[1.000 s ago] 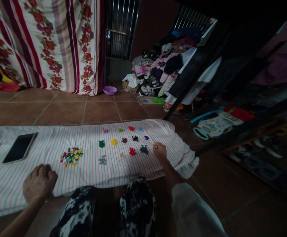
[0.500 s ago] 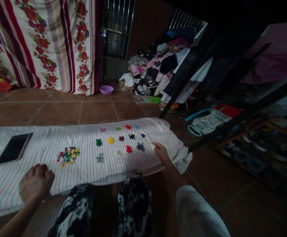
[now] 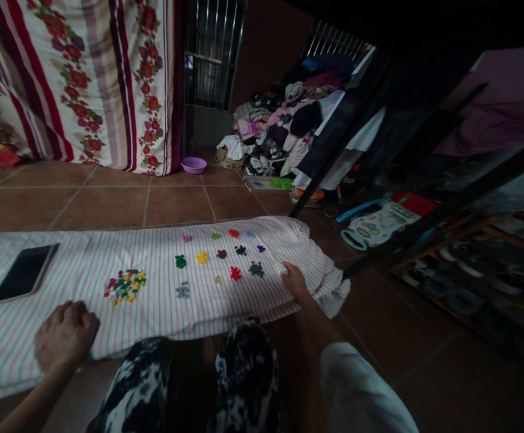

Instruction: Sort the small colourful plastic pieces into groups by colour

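Note:
On a striped cloth (image 3: 154,319) lie small groups of beads sorted by colour, among them green (image 3: 180,261), yellow (image 3: 201,257), red (image 3: 235,273), dark grey (image 3: 256,269) and light grey (image 3: 182,290). To their left spreads a mixed multicolour pile (image 3: 125,285). My left hand (image 3: 67,334) rests on the cloth below that pile, fingers curled and closed, with nothing seen in it. At the cloth's right part, my right hand (image 3: 292,279) has its fingertips closed by a small whitish spot. What they pinch, if anything, is too small to make out.
A phone (image 3: 25,272) lies at the cloth's left. Beyond the cloth are a purple bowl (image 3: 194,165), a flowered curtain (image 3: 109,84) and heaped clothes (image 3: 284,120). On the right stand a dark metal post (image 3: 325,162), a toy panel (image 3: 381,222) and a shoe rack (image 3: 451,240).
My right hand has shifted slightly and its extended finger has drawn in, with more of the whitish spot showing at the fingertips. My left hand stays in place.

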`<state>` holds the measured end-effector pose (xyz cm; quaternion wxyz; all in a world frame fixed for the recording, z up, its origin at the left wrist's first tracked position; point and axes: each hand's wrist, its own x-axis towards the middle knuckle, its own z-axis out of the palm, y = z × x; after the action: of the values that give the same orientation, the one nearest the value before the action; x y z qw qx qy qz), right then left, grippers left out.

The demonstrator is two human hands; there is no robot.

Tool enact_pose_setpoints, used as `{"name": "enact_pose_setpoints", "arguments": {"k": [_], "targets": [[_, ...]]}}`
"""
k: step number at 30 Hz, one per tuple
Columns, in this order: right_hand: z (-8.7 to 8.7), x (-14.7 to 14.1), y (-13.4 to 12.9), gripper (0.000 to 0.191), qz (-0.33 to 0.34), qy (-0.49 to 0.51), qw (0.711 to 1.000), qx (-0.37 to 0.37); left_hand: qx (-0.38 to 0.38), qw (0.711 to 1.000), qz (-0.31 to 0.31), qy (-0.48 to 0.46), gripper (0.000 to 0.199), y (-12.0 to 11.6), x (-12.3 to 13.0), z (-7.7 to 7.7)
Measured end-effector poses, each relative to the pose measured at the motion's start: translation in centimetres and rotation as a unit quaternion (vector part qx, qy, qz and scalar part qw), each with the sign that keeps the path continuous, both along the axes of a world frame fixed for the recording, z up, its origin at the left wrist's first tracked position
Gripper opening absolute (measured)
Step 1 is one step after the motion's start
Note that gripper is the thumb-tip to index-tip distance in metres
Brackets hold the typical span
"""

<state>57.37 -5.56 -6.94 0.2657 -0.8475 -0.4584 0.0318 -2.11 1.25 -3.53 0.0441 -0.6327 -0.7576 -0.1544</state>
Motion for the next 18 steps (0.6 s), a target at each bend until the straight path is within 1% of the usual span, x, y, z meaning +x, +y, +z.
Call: {"name": "enact_pose_setpoints", "arguments": {"k": [4,6,11,15,18], "targets": [[0.4,-0.3,0.9,0.047,0.017,0.009,1.0,0.015,-0.003,1.0,-0.019,0.0,0.036,0.0,-0.2,0.0],[0.5,-0.4,1.2,0.048,0.025,0.008,0.999,0.02,-0.007,1.0,-0.019,-0.001,0.035,0.0,-0.2,0.1],[0.4,-0.6,1.1,0.053,0.018,0.009,1.0,0.004,-0.009,1.0,-0.021,-0.019,0.035,-0.4,0.2,0.7],[0.5,-0.8,0.9,0.049,0.073,-0.025,0.997,0.003,-0.016,0.999,-0.025,-0.021,0.037,-0.6,0.4,1.2],[0.8,-1.3,1.0,0.042,0.11,-0.065,0.992,-0.006,-0.024,0.999,-0.033,-0.016,0.036,-0.5,0.2,1.1]]}}
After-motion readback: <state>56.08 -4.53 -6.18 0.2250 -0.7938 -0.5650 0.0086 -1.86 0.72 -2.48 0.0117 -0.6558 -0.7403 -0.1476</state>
